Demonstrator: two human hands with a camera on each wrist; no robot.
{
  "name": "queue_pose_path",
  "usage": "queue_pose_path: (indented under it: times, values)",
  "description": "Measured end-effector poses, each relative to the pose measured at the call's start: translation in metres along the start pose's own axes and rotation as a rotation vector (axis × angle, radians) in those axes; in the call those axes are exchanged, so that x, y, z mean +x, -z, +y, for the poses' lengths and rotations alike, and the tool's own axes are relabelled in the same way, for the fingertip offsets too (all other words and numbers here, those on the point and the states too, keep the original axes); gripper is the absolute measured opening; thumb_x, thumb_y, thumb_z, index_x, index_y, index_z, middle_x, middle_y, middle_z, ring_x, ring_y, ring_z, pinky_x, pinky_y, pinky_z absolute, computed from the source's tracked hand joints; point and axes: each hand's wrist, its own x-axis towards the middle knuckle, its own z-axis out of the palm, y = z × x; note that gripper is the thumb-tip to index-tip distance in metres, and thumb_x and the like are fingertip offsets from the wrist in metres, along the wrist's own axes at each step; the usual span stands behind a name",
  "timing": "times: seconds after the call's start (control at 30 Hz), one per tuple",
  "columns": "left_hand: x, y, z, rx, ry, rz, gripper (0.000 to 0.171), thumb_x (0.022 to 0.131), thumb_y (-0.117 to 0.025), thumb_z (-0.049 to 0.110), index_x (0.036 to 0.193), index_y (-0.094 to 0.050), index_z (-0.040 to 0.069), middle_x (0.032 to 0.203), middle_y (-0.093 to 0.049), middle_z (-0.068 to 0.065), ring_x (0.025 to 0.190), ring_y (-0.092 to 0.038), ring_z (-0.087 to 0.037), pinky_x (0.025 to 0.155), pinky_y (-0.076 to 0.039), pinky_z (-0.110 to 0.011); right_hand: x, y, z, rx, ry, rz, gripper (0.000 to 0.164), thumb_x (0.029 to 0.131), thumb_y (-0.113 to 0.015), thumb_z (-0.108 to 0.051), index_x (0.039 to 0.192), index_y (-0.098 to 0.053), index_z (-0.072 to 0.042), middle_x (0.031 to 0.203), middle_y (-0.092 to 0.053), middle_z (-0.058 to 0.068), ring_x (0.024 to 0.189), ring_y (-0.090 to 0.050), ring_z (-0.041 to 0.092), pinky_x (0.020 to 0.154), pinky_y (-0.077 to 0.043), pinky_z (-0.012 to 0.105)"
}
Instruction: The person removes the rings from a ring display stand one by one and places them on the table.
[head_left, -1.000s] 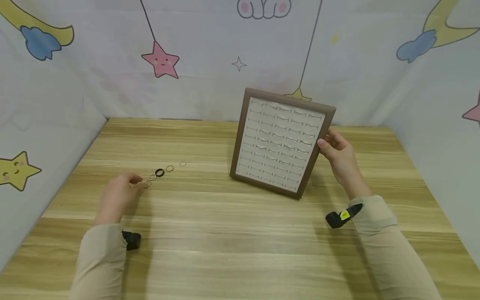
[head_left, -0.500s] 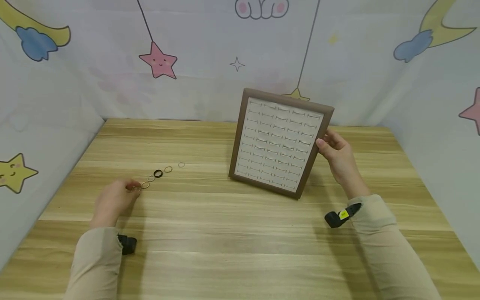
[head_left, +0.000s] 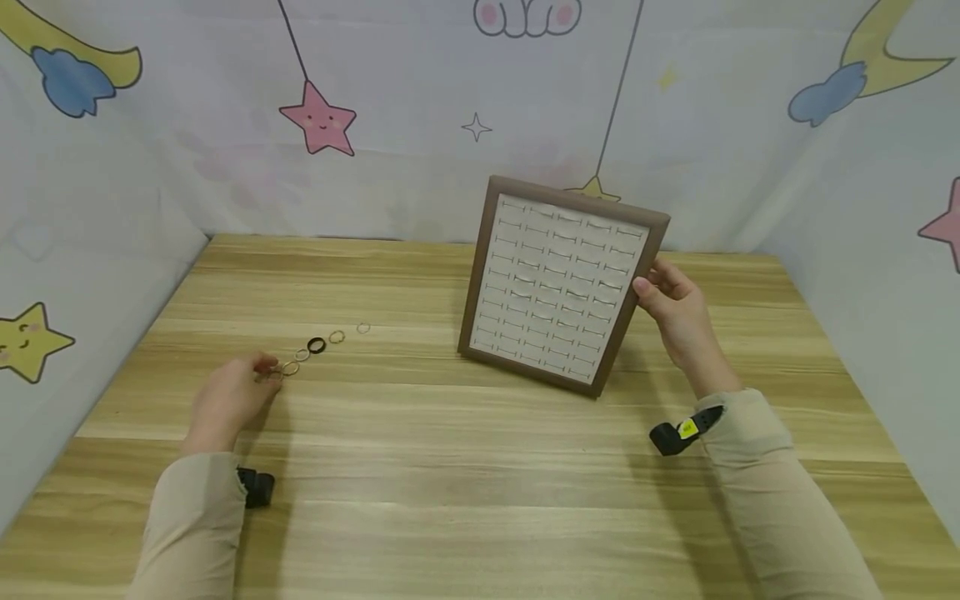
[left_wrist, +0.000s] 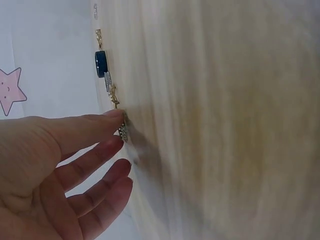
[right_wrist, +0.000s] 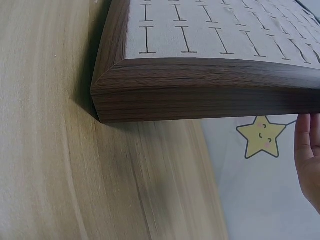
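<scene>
At the near end of a slanting row of finger rings, my left hand [head_left: 228,402] has its thumb and index finger at a sparkly ring [left_wrist: 123,131], pinching it at the tabletop. Part of that ring is hidden behind the fingers. Beside it lie a gold ring [head_left: 291,367], a silver ring [head_left: 302,355], a wide black ring [head_left: 317,345], another gold ring [head_left: 337,337] and a thin pale ring [head_left: 363,327]. My right hand [head_left: 678,325] grips the right edge of a brown-framed ring display board [head_left: 555,283], thumb in front. The board leans back, its white slotted face showing no rings.
The wood-grain table [head_left: 450,467] carries all of this. A pale cloth backdrop [head_left: 405,167] printed with stars and moons rises behind the table and at both sides. Small black wrist cameras sit at both cuffs.
My left hand has shifted slightly left and nearer along the row, to the ring at its end. The right hand and the display board have stayed in place.
</scene>
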Motion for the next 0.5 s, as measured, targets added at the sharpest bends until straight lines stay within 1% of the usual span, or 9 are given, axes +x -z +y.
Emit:
queue_pose_path:
  times: [0.13, 0.27, 0.37, 0.5]
  values:
    - [-0.001, 0.002, 0.005, -0.018, 0.019, -0.006, 0.042, 0.092, -0.056, 0.018, 0.129, -0.051, -0.004, 0.132, -0.051, -0.03, 0.117, -0.047, -0.052, 0.092, -0.04, -0.062, -0.001, 0.001, -0.001, 0.009, -0.003, 0.001, 0.025, 0.092, -0.06, -0.005, 0.105, -0.067, -0.025, 0.095, -0.066, -0.009, 0.087, -0.061, 0.003, 0.081, -0.052, 0.015]
    - [-0.002, 0.008, 0.014, -0.064, 0.051, -0.001, 0.047, 0.094, -0.052, 0.018, 0.135, -0.044, -0.004, 0.138, -0.045, -0.031, 0.121, -0.042, -0.053, 0.092, -0.039, -0.064, -0.002, 0.001, -0.001, 0.012, -0.006, -0.001, 0.026, 0.093, -0.058, -0.004, 0.106, -0.067, -0.025, 0.096, -0.066, -0.01, 0.088, -0.061, 0.003, 0.081, -0.052, 0.016]
    - [-0.003, 0.011, 0.023, -0.078, 0.062, 0.024, 0.048, 0.095, -0.05, 0.016, 0.138, -0.042, -0.004, 0.14, -0.043, -0.031, 0.121, -0.043, -0.053, 0.089, -0.041, -0.063, -0.002, 0.001, -0.001, 0.007, -0.012, 0.005, 0.026, 0.093, -0.058, -0.005, 0.106, -0.067, -0.026, 0.097, -0.067, -0.01, 0.088, -0.061, 0.002, 0.081, -0.052, 0.016]
    - [-0.003, 0.016, 0.037, -0.075, 0.043, 0.069, 0.047, 0.096, -0.05, 0.016, 0.137, -0.043, -0.003, 0.138, -0.044, -0.031, 0.116, -0.048, -0.051, 0.079, -0.046, -0.056, -0.003, 0.001, -0.001, 0.008, -0.018, 0.02, 0.024, 0.092, -0.06, -0.007, 0.105, -0.067, -0.026, 0.095, -0.066, -0.01, 0.087, -0.061, 0.003, 0.081, -0.052, 0.016]
